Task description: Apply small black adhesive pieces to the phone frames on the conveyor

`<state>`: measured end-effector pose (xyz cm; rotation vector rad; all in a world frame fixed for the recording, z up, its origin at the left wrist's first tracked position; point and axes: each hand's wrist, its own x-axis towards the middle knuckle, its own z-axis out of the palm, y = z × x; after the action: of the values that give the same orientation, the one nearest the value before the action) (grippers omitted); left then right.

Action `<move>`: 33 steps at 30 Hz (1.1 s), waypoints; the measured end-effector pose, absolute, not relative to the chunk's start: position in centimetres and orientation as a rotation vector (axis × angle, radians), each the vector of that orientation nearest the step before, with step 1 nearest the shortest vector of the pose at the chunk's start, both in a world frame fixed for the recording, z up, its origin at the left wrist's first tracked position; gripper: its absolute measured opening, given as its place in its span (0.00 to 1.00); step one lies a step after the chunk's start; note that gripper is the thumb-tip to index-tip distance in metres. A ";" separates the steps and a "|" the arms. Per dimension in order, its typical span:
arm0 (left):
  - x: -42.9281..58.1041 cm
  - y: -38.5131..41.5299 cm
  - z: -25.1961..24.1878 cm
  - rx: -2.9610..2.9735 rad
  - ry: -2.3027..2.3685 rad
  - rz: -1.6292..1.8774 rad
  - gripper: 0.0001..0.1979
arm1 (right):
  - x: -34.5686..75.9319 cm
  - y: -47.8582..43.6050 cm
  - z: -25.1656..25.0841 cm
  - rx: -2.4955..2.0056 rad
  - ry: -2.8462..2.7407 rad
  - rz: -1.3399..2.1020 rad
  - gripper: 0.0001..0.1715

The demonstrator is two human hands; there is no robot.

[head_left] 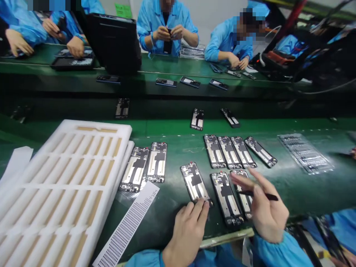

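Observation:
My left hand [188, 230] has its fingers together over the lower end of an opened phone chassis [194, 181], which lies slightly askew on the green bench. Between the fingers of my right hand [265, 209] is a slim black tool that looks like tweezers [271, 197], pointing left. This hand hovers above a phone chassis [245, 200], partly covering it. Just left of that one lies another phone chassis [226, 200]. Behind them stands a row of several more chassis [228, 152], with silver plates and black strips showing.
Stacked white foam trays [122, 137] with slots fill the left side. A white sheet of small dots [128, 226] lies near two phone chassis [147, 167]. A clear plastic tray [304, 152] is at right. Beyond, co-workers in blue sit across a raised green ledge [178, 65].

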<state>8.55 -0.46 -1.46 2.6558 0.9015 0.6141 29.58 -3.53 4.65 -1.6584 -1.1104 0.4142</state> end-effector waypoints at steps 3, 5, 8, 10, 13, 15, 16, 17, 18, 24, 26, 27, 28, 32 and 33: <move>10.0 -0.8 -2.1 2.682 0.857 0.586 0.24 | 30.8 -7.0 5.3 -1.868 -1.335 0.531 0.22; 10.3 -0.9 -2.8 2.690 0.864 0.595 0.24 | 30.5 -8.8 4.4 -1.989 -1.541 0.626 0.23; 10.3 -0.9 -3.5 2.703 0.861 0.588 0.24 | 28.9 -10.1 2.6 -2.040 -1.742 0.704 0.29; 10.2 -0.8 -3.7 2.717 0.871 0.597 0.24 | 27.8 -10.1 1.5 -2.059 -1.862 0.699 0.34; 10.3 -0.7 -3.7 2.737 0.931 0.612 0.23 | 26.8 -9.5 0.2 -2.130 -2.060 0.583 0.40; 10.4 -0.7 -3.6 2.741 0.965 0.605 0.23 | 26.5 -9.1 -0.5 -2.175 -2.174 0.459 0.43; 10.4 -0.6 -3.6 2.738 0.973 0.604 0.23 | 26.5 -9.0 -0.8 -2.196 -2.221 0.395 0.43; 10.4 -0.6 -3.5 2.728 0.977 0.602 0.23 | 26.4 -8.9 -1.1 -2.216 -2.262 0.342 0.44; 10.4 -0.6 -3.4 2.711 0.979 0.602 0.22 | 26.3 -8.9 -1.2 -2.236 -2.300 0.306 0.45; 11.5 0.5 -1.8 2.724 1.198 0.256 0.28 | 26.2 -6.6 1.0 -2.380 -2.400 0.411 0.35; 11.7 1.4 -0.8 2.791 1.166 0.214 0.28 | 26.7 -4.5 2.2 -2.355 -2.361 0.532 0.20; 11.3 1.9 -0.1 2.812 1.115 0.256 0.27 | 26.9 -3.3 2.7 -2.350 -2.305 0.559 0.14; 10.7 2.3 0.6 2.822 1.071 0.318 0.25 | 27.0 -2.2 2.9 -2.364 -2.227 0.567 0.14; 4.6 3.1 2.9 2.679 1.151 0.784 0.22 | 26.4 1.0 2.1 -2.530 -1.949 0.510 0.18; 2.7 2.9 3.2 2.590 1.208 0.948 0.22 | 26.1 1.4 1.6 -2.557 -1.937 0.518 0.15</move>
<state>2.65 2.92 3.22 2.5903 1.2077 0.9478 26.09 1.45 1.60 -2.5570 -1.9366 0.5179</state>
